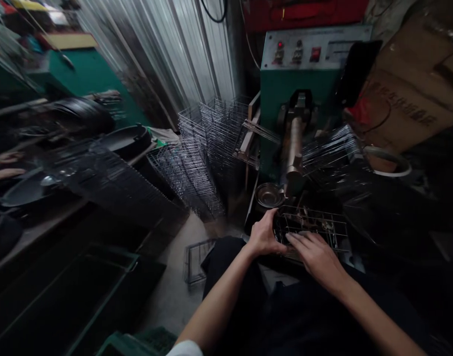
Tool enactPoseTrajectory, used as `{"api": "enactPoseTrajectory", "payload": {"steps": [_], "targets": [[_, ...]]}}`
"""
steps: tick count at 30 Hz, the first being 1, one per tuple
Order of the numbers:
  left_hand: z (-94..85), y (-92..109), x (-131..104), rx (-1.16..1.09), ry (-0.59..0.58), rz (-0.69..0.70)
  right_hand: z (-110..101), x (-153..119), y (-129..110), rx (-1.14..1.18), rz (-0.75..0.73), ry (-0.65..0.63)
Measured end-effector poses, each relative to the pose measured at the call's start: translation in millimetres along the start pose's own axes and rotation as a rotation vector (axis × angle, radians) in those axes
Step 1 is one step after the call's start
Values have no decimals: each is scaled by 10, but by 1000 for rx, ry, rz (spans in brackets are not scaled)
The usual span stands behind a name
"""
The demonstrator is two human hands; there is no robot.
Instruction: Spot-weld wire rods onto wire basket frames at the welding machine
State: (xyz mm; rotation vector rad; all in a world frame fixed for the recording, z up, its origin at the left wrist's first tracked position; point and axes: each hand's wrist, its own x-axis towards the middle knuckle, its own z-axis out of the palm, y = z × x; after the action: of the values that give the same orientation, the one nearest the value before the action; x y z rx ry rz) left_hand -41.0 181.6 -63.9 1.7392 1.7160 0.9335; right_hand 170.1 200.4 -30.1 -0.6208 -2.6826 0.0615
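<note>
A thin metal wire rack (332, 216) lies low in front of the green machine, over a dark space with small pieces below. My left hand (264, 235) is closed round its left end, index finger up along the side and thumb toward the near edge. Over the rack's near edge rests my right hand (317, 254), fingers stretched out to the left and a little apart, tips close to my left thumb. Its own thumb is hidden. Just beyond my left hand sits a small round metal dish (270, 196), below the machine's cylindrical arm (295, 148).
The green machine (271, 99) carries switches and a red light. Stacked wire racks (197, 163) stand left of it; another wire frame (191, 262) lies by my knee. Cardboard boxes (408, 106) and black plastic (382, 202) are right. Another person's hand (6, 168) shows far left.
</note>
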Motion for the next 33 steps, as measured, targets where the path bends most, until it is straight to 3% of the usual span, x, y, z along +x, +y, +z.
{"api": "enactPoseTrajectory", "payload": {"steps": [11, 18, 26, 33], "targets": [[119, 52, 207, -13, 9, 29, 37, 34, 183, 105, -6, 152], [99, -77, 363, -48, -2, 92, 97, 149, 299, 92, -16, 108], [74, -56, 324, -64, 20, 79, 46, 169, 301, 145, -29, 114], [9, -54, 434, -44, 33, 57, -13, 339, 350, 136, -13, 114]]}}
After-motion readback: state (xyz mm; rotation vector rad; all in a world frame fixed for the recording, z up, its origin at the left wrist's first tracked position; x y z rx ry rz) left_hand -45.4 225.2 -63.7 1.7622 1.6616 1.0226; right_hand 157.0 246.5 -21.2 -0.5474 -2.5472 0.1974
